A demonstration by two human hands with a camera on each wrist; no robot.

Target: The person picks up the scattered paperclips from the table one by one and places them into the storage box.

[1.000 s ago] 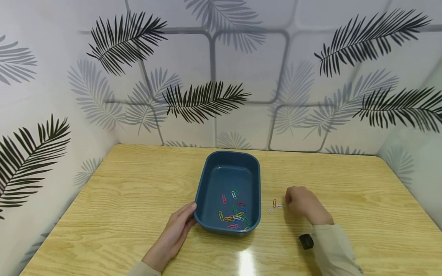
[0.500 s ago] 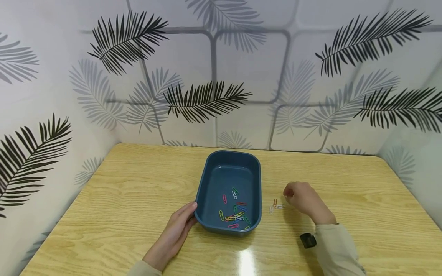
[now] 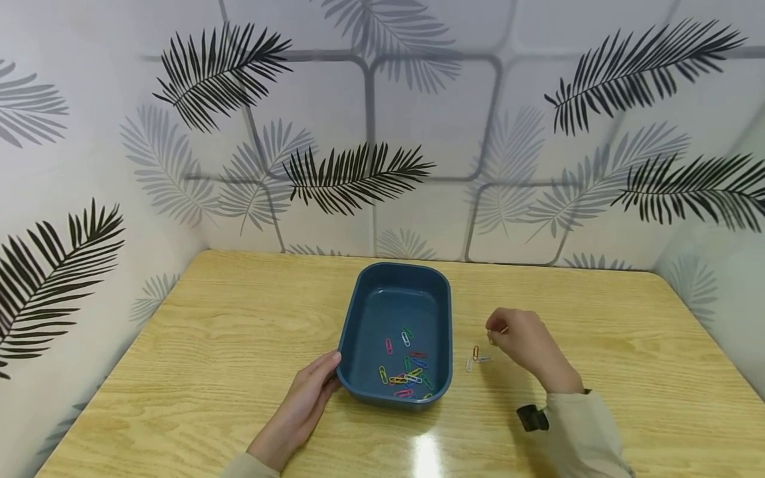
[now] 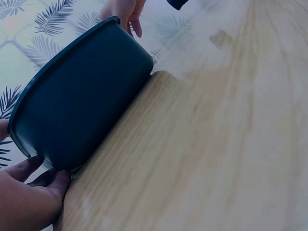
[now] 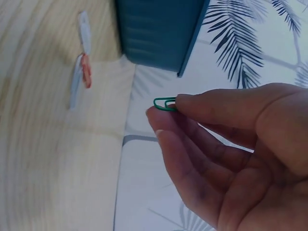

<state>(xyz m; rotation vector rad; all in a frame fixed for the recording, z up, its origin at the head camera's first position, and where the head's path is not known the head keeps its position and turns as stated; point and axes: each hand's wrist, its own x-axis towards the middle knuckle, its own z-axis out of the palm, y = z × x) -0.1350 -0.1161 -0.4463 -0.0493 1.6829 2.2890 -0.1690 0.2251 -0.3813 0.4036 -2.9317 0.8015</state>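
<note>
A dark blue plastic bin (image 3: 394, 305) stands on the wooden table with several coloured paper clips (image 3: 412, 377) near its front end. My left hand (image 3: 307, 395) holds the bin's near left corner; in the left wrist view, fingertips (image 4: 60, 180) touch its lower wall. Right of the bin, my right hand (image 3: 528, 345) is raised over the table. It pinches a green paper clip (image 5: 163, 103) between thumb and fingers, seen plainly in the right wrist view. Below it lie an orange paper clip (image 3: 475, 353) and two white paper clips (image 3: 469, 364).
The wooden table (image 3: 239, 318) meets a wall (image 3: 418, 219) with a leaf pattern at its back edge. A black device (image 3: 532, 417) sits at the right wrist by the sleeve (image 3: 582, 425).
My right hand has risen from the tabletop and shifted slightly left, with the green paper clip now seen in its pinch. The left hand and bin have stayed in place.
</note>
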